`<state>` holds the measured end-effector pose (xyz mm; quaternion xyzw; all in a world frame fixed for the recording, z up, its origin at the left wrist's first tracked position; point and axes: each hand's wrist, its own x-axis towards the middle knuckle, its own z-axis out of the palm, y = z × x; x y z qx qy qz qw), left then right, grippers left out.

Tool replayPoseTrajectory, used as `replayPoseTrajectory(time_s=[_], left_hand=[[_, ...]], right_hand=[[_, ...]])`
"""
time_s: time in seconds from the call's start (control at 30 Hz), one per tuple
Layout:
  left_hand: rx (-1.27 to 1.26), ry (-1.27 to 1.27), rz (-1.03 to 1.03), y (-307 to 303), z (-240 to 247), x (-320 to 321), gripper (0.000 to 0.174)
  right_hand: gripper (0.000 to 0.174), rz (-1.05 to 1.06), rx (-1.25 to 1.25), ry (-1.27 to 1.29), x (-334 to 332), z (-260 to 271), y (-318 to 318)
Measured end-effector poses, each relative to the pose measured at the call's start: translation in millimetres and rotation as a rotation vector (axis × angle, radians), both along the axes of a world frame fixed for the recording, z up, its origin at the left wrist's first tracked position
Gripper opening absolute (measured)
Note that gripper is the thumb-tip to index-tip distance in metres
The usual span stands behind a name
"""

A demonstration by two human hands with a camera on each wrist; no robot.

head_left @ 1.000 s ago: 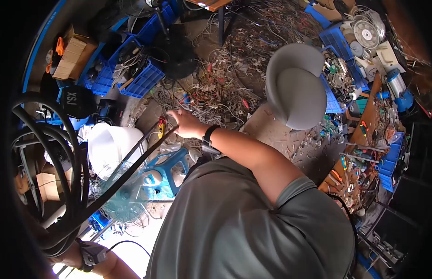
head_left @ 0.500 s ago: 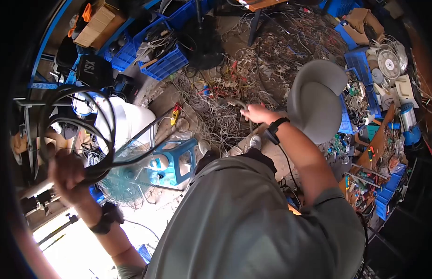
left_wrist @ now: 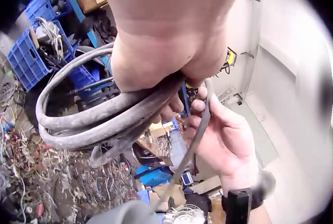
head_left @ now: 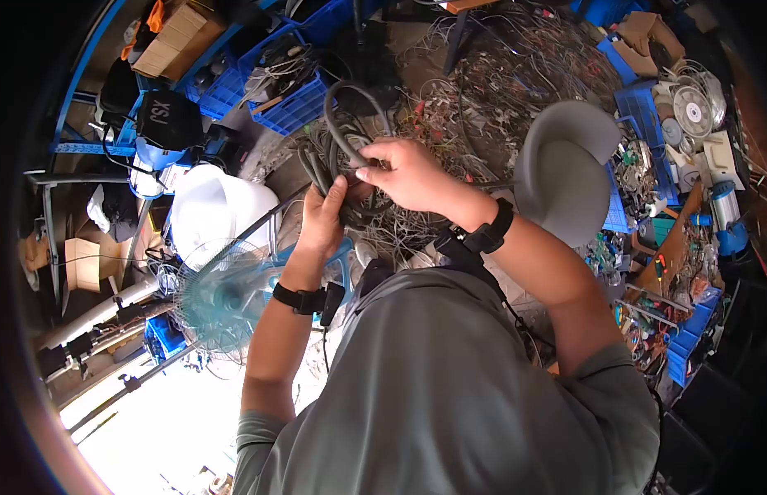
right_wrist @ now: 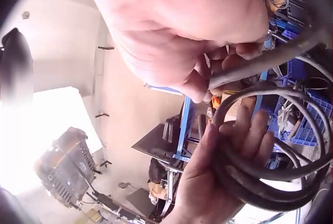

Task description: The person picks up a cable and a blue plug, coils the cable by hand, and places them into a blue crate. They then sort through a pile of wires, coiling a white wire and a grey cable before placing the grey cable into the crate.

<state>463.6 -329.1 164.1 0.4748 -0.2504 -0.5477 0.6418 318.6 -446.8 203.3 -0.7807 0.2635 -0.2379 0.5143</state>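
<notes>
A thick dark cable (head_left: 337,106) is looped into a coil in front of the person's body. The left hand (head_left: 319,223) grips the coil, thumb across it, with the loops (left_wrist: 78,119) hanging out to one side in the left wrist view. Close beside it, the right hand (head_left: 418,180) pinches a length of the same cable (right_wrist: 270,64) between thumb and fingers. Part of the cable trails past the right hand toward the grey chair. In the right wrist view, the left palm faces up under the coil, fingers curled around several turns.
A heap of tangled wires (head_left: 524,74) covers the floor ahead. The grey chair (head_left: 569,194) stands at the right, a white bucket (head_left: 210,216) and a teal fan (head_left: 223,301) at the left. Blue crates (head_left: 289,107) line the back.
The left hand has brought the coil from the far left to the middle. The right hand first went right, then came back with cable to meet the left hand.
</notes>
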Motion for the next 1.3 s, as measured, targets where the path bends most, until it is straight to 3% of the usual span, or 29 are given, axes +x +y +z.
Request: replayPoseTrajectory(time_s=[0.07, 0.1, 0.23, 0.3, 0.37, 0.47, 0.5, 0.57, 0.6, 0.7, 0.73, 0.77, 0.83, 0.97, 1.07, 1.1, 1.17, 1.2, 1.23, 1.3], left_hand=[[-0.015, 0.13, -0.004, -7, 9, -2, 0.042], [-0.033, 0.255, 0.001, -12, 15, -3, 0.046], [-0.077, 0.386, 0.048, -22, 5, 7, 0.037], [0.017, 0.32, 0.078, -23, 9, 11, 0.032], [0.091, 0.387, 0.091, -24, 21, 16, 0.028], [-0.034, 0.457, 0.13, -16, 44, 29, 0.024], [-0.066, 0.526, 0.128, -11, 52, 36, 0.025], [-0.188, 0.656, 0.079, -4, 70, 40, 0.032], [-0.214, 0.697, 0.062, -2, 78, 39, 0.034], [-0.29, 0.717, 0.025, 2, 95, 39, 0.038], [-0.305, 0.747, 0.002, 4, 100, 40, 0.038], [-0.319, 0.776, -0.021, 7, 104, 43, 0.038], [-0.329, 0.796, -0.017, 12, 110, 50, 0.038], [-0.318, 0.761, -0.023, 32, 102, 76, 0.039], [-0.154, 0.52, 0.032, 45, 84, 84, 0.037], [-0.09, 0.432, 0.066, 46, 79, 83, 0.033], [0.026, 0.267, 0.079, 48, 68, 83, 0.029], [0.114, 0.181, 0.081, 49, 64, 81, 0.023], [0.151, 0.099, 0.066, 49, 56, 80, 0.02], [0.233, -0.045, 0.042, 47, 39, 77, 0.019]], right_hand=[[0.018, 0.019, -0.213, 0.114, -5, 9, 8], [0.018, 0.001, -0.291, 0.035, -6, -1, 15], [0.023, 0.008, -0.308, 0.124, -8, -15, 34], [0.024, 0.081, -0.326, 0.15, -11, -16, 35], [0.03, 0.043, -0.285, 0.037, -13, -26, 38], [0.045, -0.083, 0.024, 0.227, -35, -49, 35], [0.05, -0.006, 0.074, 0.387, -42, -67, 28], [0.064, 0.069, -0.104, 0.415, -50, -113, 29], [0.072, 0.218, -0.014, 0.447, -49, -124, 27], [0.069, 0.275, -0.149, 0.456, -34, -149, 38], [0.053, 0.298, -0.215, 0.371, -31, -163, 38], [0.053, 0.309, -0.218, 0.364, -30, -170, 33], [0.039, 0.61, 0.016, 0.633, -34, -185, 17], [0.035, 0.615, 0.257, 0.659, -85, -216, -10], [0.035, 0.622, 0.319, 0.861, -96, -203, -32], [0.039, 0.58, 0.234, 0.898, -95, -198, -41], [0.04, 0.268, 0.397, 0.718, -93, -192, -47], [0.039, 0.121, 0.62, 0.707, -86, -190, -52], [0.034, 0.153, 0.894, 0.59, -78, -176, -60], [0.031, 0.094, 1.375, 0.077, -56, -158, -56]])
